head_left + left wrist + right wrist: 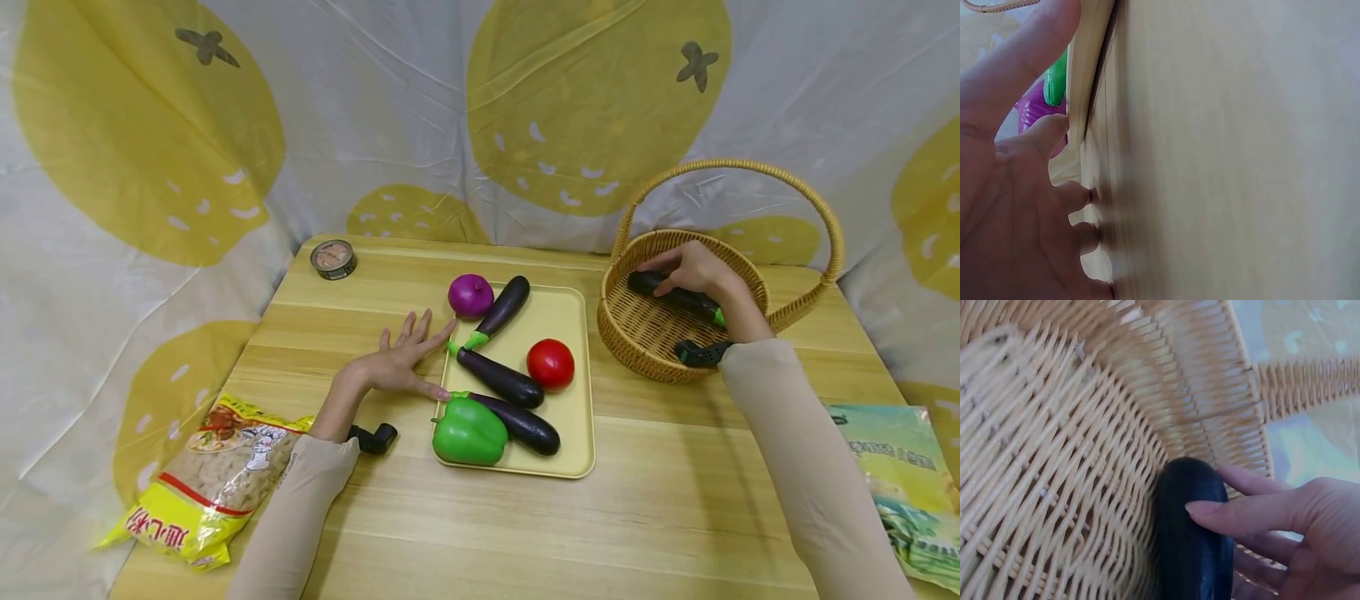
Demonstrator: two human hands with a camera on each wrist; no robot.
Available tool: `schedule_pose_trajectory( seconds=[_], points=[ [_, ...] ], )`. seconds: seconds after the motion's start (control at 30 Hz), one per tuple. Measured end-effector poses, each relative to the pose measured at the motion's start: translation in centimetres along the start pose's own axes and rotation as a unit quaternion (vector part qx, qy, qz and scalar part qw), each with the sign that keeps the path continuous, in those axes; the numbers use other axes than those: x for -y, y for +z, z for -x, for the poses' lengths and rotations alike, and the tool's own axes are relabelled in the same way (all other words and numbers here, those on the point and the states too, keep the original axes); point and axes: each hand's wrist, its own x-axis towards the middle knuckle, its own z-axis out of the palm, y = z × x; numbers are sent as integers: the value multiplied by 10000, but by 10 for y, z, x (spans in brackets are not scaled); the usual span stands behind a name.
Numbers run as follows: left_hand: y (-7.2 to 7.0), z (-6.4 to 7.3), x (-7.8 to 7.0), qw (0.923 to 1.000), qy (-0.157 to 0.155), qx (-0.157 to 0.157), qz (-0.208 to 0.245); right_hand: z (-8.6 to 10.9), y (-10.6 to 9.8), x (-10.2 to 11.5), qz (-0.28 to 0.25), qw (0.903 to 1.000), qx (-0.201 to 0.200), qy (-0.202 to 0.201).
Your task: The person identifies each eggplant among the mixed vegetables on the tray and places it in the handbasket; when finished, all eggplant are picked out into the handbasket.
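My right hand (pixel 692 271) grips a dark eggplant (pixel 1192 544) inside the wicker basket (pixel 626 333), its thumb across the skin and the fingers along the other side. The eggplant's green cap points to the lower right in the head view. With fingers spread, my left hand (pixel 393 367) touches the left rim of a pale yellow tray (pixel 577 333). On that tray are three more eggplants (pixel 501 377), a red tomato (pixel 551 364), a green bell pepper (pixel 470 430) and a purple onion (pixel 471 296) at the far left corner.
A yellow bag of pasta (pixel 217 475) lies at the left beside my forearm. At the far left corner of the table sits a roll of tape (pixel 333 259). A green package (pixel 900 483) lies at the right edge. The basket's tall handle (pixel 731 164) arches over the opening.
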Motion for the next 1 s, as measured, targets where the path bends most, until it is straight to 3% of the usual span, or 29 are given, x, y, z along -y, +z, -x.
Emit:
schedule_pose_trajectory(
  seconds=[0.33,1.0],
  points=[
    [1,0,0,10000,-26,28,-12,-3,-2,-5,-97,9996,-71,247],
    [1,0,1,10000,-27,5,-28,-7,-2,-10,-81,10000,-44,-25]
  ],
)
